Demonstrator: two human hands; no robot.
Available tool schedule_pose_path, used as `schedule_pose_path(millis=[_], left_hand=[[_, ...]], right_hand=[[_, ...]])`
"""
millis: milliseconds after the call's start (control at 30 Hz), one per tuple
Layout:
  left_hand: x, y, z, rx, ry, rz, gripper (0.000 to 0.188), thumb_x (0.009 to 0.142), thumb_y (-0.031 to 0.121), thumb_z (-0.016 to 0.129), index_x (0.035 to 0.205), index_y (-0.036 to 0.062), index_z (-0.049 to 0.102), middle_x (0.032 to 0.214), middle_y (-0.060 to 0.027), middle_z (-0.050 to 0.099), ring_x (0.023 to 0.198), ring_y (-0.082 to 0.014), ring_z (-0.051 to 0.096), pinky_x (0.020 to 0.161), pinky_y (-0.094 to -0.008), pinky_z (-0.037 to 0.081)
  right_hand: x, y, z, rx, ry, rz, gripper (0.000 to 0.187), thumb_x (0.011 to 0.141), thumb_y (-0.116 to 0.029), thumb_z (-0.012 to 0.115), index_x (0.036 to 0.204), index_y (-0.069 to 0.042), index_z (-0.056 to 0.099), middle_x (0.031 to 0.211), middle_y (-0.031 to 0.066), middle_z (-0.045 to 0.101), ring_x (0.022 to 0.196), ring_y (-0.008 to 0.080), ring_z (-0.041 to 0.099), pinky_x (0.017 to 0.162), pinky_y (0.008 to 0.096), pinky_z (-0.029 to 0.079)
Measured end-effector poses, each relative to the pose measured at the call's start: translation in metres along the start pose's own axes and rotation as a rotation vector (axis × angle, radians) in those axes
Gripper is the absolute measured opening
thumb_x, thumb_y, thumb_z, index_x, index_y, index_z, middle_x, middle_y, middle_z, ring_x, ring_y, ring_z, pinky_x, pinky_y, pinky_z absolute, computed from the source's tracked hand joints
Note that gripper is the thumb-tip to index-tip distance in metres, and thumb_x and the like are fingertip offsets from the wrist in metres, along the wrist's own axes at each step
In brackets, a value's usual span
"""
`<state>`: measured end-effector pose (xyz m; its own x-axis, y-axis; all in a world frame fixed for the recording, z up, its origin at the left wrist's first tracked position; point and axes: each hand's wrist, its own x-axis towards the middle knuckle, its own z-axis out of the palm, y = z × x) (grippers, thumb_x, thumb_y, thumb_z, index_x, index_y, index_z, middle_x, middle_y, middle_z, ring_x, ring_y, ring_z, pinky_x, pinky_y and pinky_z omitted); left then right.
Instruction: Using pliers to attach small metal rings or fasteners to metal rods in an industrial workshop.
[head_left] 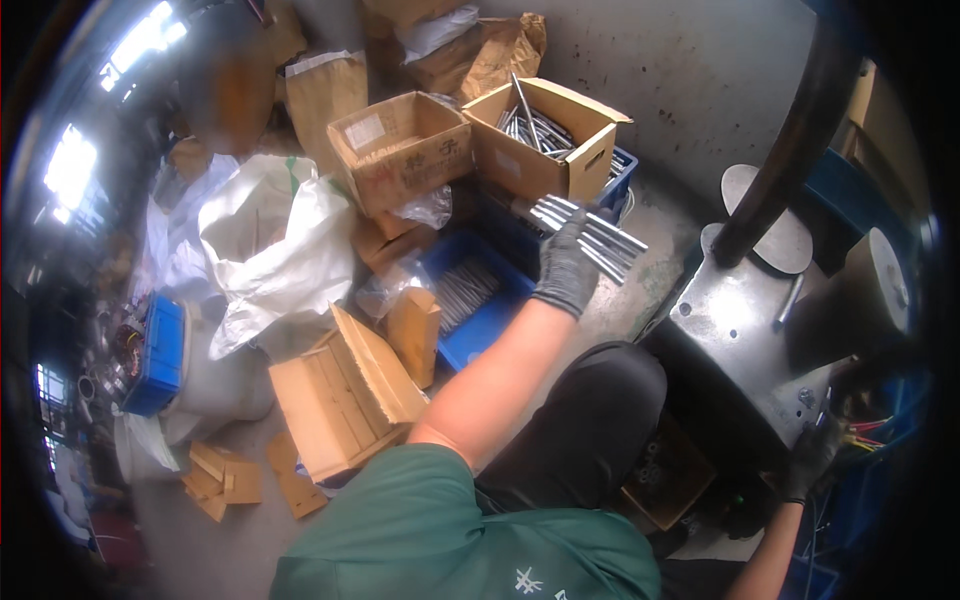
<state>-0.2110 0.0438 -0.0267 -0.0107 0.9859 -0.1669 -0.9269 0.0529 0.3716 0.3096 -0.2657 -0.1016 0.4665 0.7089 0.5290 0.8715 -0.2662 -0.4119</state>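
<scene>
Left hand (566,268), gloved, closed round a bundle of metal rods (592,236) held over the blue crate (478,322) — a fetch step, by the look of it.
Right hand (808,460), also gloved, rests at the dark machine table (740,340); whether it grips anything I cannot tell. Next the bundle would likely swing right to that table, kept level. Counted: two open cardboard boxes behind, one (545,140) holding more rods; the rods in the hand are too many to count.

- L hand (566,268): dark grey knit glove, snug to the wrist; forearm bare
- R hand (808,462): same dark glove
- Green short-sleeve tee w/ small white mark at lower front
- Black trousers
</scene>
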Motion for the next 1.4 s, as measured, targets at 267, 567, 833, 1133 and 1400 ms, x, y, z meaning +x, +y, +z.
schedule_pose_path(millis=[267,567,833,1133,1400], left_hand=[[0.059,0.016,-0.32,-0.204,0.72,-0.128,0.06,0.107,0.037,0.029,0.152,0.0005,0.044,0.16,-0.0163,0.044,0.153,-0.0301,0.034,0.129,-0.0438,0.023],[0.118,0.044,-0.514,0.665,0.828,-0.285,0.025,0.103,0.02,0.057,0.115,0.0039,0.073,0.11,-0.0162,0.073,0.1,-0.0305,0.069,0.092,-0.0401,0.055],[0.223,0.142,-0.538,1.022,0.943,-0.273,0.041,0.091,0.026,0.078,0.124,0.0024,0.07,0.122,-0.0201,0.073,0.107,-0.0325,0.07,0.098,-0.042,0.054],[0.245,0.163,-0.474,1.649,0.921,-0.08,0.051,0.084,0.031,0.081,0.122,-0.0004,0.069,0.117,-0.0241,0.074,0.101,-0.0384,0.072,0.096,-0.0476,0.056],[0.183,0.13,-0.425,1.765,0.678,0.219,0.06,0.078,0.037,0.082,0.123,-0.0012,0.069,0.117,-0.0264,0.071,0.105,-0.0435,0.069,0.1,-0.0496,0.055]], right_hand=[[-0.004,0.026,-0.009,0.152,0.09,-0.071,0.044,0.099,0.003,0.061,0.142,0.002,0.057,0.143,0.0102,0.06,0.137,0.0219,0.053,0.119,0.0368,0.039],[-0.008,0.04,-0.022,0.221,0.027,0.021,0.04,0.103,-0.009,0.061,0.143,-0.003,0.056,0.142,0.0082,0.06,0.132,0.0211,0.054,0.116,0.0409,0.041],[-0.014,0.058,-0.01,0.158,-0.023,0.052,0.042,0.104,-0.003,0.059,0.145,0.001,0.056,0.148,0.012,0.058,0.137,0.0242,0.052,0.118,0.0387,0.039],[-0.013,0.05,-0.027,0.117,-0.053,0.104,0.04,0.105,-0.007,0.059,0.145,0.001,0.056,0.146,0.0117,0.059,0.136,0.0239,0.053,0.118,0.0393,0.038],[-0.008,0.053,-0.023,0.064,-0.088,0.084,0.04,0.105,-0.006,0.059,0.145,0.0,0.056,0.145,0.0112,0.059,0.135,0.0234,0.054,0.116,0.0396,0.04]])
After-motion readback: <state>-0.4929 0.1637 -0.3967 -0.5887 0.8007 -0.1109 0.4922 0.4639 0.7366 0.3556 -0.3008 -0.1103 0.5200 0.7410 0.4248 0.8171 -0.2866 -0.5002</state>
